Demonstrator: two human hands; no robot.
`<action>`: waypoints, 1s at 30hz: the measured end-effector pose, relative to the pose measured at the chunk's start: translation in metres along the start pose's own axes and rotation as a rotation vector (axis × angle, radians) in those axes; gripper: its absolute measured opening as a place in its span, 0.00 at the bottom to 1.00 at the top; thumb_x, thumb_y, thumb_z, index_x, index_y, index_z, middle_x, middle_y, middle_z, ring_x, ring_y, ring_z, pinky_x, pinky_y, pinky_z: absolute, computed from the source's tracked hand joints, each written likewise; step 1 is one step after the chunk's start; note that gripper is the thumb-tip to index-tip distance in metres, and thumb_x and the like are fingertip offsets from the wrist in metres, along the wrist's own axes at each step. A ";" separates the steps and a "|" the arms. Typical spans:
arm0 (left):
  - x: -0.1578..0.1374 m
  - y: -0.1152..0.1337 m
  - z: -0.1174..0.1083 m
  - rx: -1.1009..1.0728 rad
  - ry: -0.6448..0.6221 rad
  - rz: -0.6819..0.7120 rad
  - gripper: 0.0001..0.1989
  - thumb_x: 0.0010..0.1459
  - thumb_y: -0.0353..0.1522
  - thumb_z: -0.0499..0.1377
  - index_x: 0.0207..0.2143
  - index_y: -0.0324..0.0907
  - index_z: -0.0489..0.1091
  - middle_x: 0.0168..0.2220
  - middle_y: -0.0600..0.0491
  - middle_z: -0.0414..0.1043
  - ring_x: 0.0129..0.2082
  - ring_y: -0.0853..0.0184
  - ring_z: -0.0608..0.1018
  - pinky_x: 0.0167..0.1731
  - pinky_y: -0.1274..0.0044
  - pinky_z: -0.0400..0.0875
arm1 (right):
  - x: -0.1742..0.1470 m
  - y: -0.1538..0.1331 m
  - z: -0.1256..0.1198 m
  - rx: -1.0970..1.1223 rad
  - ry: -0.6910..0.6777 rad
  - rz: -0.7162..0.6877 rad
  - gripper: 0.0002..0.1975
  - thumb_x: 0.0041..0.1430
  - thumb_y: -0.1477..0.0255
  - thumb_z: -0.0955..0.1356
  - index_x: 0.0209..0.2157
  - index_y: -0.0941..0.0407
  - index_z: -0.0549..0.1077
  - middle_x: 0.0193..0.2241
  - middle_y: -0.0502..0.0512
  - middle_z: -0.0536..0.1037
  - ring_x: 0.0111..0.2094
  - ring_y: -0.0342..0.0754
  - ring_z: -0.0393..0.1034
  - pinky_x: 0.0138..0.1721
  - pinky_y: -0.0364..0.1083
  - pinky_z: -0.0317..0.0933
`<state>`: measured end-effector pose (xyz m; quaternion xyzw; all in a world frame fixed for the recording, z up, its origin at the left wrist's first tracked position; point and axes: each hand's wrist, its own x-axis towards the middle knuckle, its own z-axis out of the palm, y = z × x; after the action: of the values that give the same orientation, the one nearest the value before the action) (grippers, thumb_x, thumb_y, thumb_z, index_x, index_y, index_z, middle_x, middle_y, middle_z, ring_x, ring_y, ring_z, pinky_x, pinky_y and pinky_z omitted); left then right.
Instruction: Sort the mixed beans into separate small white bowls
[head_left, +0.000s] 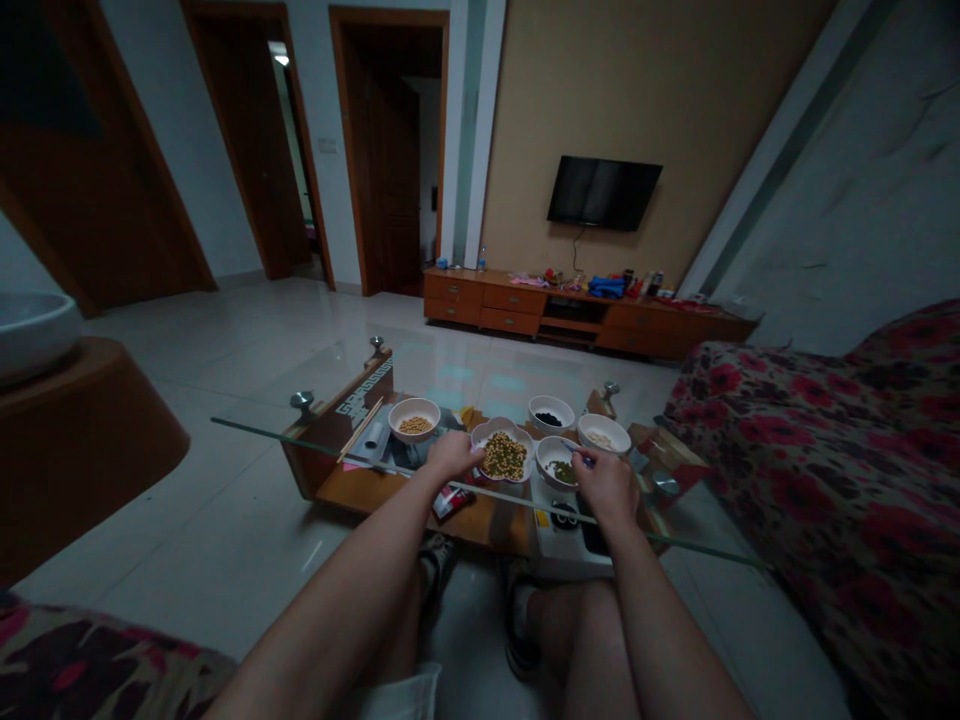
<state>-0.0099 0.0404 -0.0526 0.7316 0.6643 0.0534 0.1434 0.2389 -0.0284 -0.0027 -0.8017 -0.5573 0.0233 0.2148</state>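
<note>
My left hand (454, 457) is closed on the left rim of a flower-shaped bowl (477, 436) holding mixed yellow and green beans (504, 456). A slim utensil (588, 461) with a dark end is pinched in my right hand (609, 488); its tip reaches over a white bowl (545, 478) with small green beans (562, 470). I cannot tell if it is a spoon or tweezers. Behind stand a bowl of black beans (550, 418) and, to the right, a bowl with pale pieces (600, 438). Yellow beans (415, 425) lie in another bowl at the left.
Everything stands on a glass coffee table (255, 430) with a sharp front edge and a wooden shelf beneath. Chopsticks (361, 430) appear at its left. A floral sofa (817, 440) is on the right; a low TV cabinet (517, 300) stands across the floor.
</note>
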 end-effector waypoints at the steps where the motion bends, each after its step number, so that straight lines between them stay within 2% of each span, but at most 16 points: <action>1: 0.000 0.000 0.000 0.001 0.004 0.002 0.21 0.55 0.43 0.52 0.38 0.38 0.77 0.38 0.42 0.77 0.39 0.56 0.78 0.34 0.75 0.70 | 0.000 0.001 0.000 -0.003 0.004 0.010 0.18 0.58 0.61 0.62 0.43 0.49 0.79 0.36 0.59 0.80 0.39 0.54 0.73 0.38 0.47 0.63; 9: 0.003 -0.003 0.004 -0.020 0.014 0.010 0.22 0.53 0.43 0.51 0.37 0.38 0.77 0.37 0.41 0.77 0.38 0.54 0.78 0.33 0.73 0.70 | 0.002 0.000 0.006 0.043 -0.030 -0.004 0.18 0.57 0.61 0.63 0.44 0.50 0.79 0.38 0.59 0.80 0.39 0.53 0.73 0.36 0.45 0.62; 15: 0.003 -0.004 0.004 -0.013 0.009 0.020 0.22 0.54 0.43 0.51 0.37 0.38 0.77 0.37 0.40 0.77 0.39 0.53 0.78 0.34 0.73 0.71 | 0.001 -0.004 0.021 0.146 -0.167 -0.289 0.15 0.55 0.62 0.64 0.39 0.49 0.80 0.37 0.52 0.81 0.40 0.50 0.73 0.37 0.44 0.63; 19: 0.001 -0.003 0.003 -0.013 -0.012 0.014 0.23 0.55 0.44 0.50 0.38 0.38 0.77 0.38 0.39 0.77 0.40 0.53 0.78 0.35 0.73 0.71 | 0.001 -0.008 0.031 0.159 -0.252 -0.414 0.15 0.56 0.64 0.64 0.39 0.51 0.80 0.36 0.54 0.81 0.39 0.49 0.73 0.39 0.44 0.62; 27: 0.003 -0.005 0.006 -0.108 -0.118 -0.016 0.20 0.54 0.40 0.52 0.39 0.35 0.75 0.40 0.38 0.76 0.41 0.54 0.78 0.35 0.73 0.70 | -0.001 -0.017 0.040 0.105 -0.326 -0.430 0.16 0.56 0.63 0.64 0.40 0.51 0.80 0.38 0.56 0.80 0.40 0.49 0.72 0.41 0.43 0.60; 30: 0.001 -0.004 0.006 -0.195 -0.185 -0.020 0.15 0.55 0.37 0.53 0.35 0.35 0.74 0.34 0.42 0.76 0.34 0.60 0.78 0.30 0.78 0.69 | -0.003 -0.020 0.041 0.059 -0.340 -0.428 0.15 0.56 0.64 0.64 0.39 0.51 0.80 0.36 0.55 0.80 0.39 0.48 0.72 0.38 0.42 0.59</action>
<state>-0.0122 0.0406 -0.0594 0.7093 0.6472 0.0486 0.2750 0.2086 -0.0119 -0.0327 -0.6438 -0.7411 0.1278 0.1413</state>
